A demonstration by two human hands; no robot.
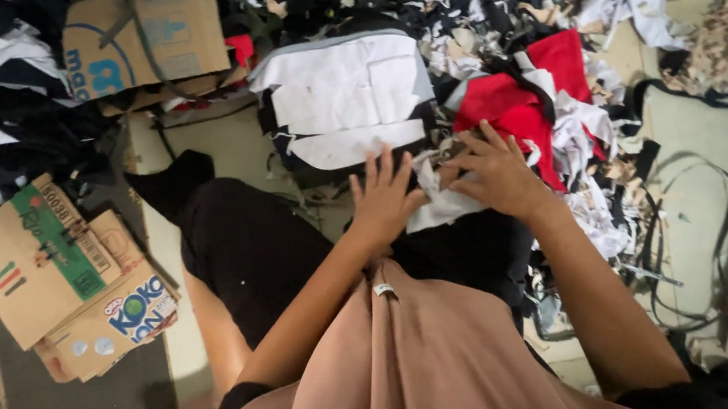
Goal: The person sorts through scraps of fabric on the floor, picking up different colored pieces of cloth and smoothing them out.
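My left hand (384, 194) lies flat, fingers spread, on a white scrap of cloth (444, 205) in my lap. My right hand (496, 171) presses on the same white scrap from the right, fingers curled over its upper edge. Just beyond my hands lies a stack of white cut pieces (348, 96) on dark fabric. Red cloth (520, 104) sits right of that stack, touching the area near my right hand. Black fabric (466, 250) lies under the white scrap.
Flattened cardboard boxes (63, 282) lie at lower left, another carton (146, 23) at upper left. Heaps of black, white and tan fabric scraps (597, 191) cover the floor at the back and right. Black straps (689, 245) loop on the floor at right.
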